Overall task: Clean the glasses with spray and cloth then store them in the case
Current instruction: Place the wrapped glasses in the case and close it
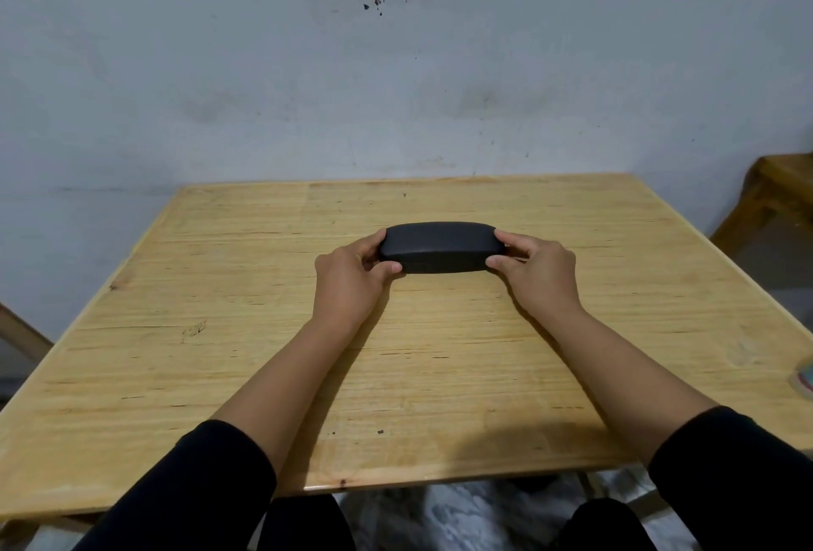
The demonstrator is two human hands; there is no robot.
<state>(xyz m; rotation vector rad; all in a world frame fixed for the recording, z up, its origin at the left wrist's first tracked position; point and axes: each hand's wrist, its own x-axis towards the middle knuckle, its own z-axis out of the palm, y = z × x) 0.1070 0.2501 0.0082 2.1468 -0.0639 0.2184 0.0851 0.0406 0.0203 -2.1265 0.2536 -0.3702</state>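
- Case (441, 246), black and closed, is what I see gripped at both ends near the middle of the table (220, 330).
- My left hand (352, 275) clasps its left end, thumb in front, fingers behind.
- My right hand (534, 271) clasps its right end the same way.
- Black sleeves (198, 489) cover my forearms nearest me.
- Past the table stands a marked grey wall (396, 66).

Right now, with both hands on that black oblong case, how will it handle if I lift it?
The black oblong glasses case looks like a rigid shell, so it likely won't flex. Its matte surface probably grips well. Held at each end by the left hand and right hand, it should lift level and seems light.
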